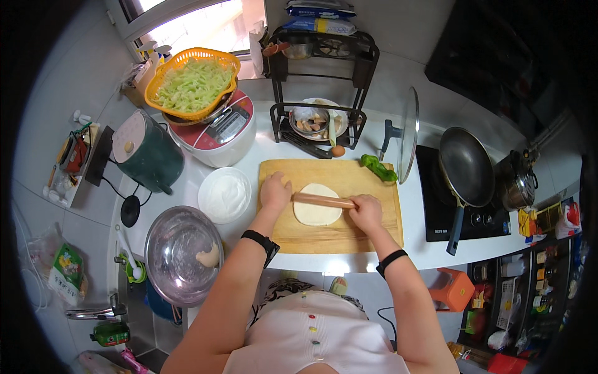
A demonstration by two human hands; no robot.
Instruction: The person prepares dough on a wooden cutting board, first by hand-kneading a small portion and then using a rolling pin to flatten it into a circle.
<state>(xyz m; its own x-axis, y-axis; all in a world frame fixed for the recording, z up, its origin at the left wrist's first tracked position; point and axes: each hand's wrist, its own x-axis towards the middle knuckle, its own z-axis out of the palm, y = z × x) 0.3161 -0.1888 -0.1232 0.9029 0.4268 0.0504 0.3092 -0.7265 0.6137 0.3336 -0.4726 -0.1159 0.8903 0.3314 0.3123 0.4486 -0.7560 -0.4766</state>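
A flat round of dough (316, 216) lies on the wooden cutting board (327, 240). Across its upper half rests a wooden rolling pin (322, 200). My right hand (366, 211) grips the pin's right end, just past the dough's edge. At the other end, my left hand (276, 191) is closed around the pin. A green pepper (379, 169) lies at the board's upper right corner. Left of the board stand a bowl of white flour (224, 195) and a large steel bowl (175, 252) with a lump of dough (208, 256) inside.
Behind the board are an egg (338, 151) and a black rack (319, 108) holding bowls. A glass lid (409, 135) stands upright near the frying pan (466, 167) on the cooktop. A rice cooker (219, 135) carries an orange basket (161, 105) of shredded green vegetable. The sink (152, 329) is lower left.
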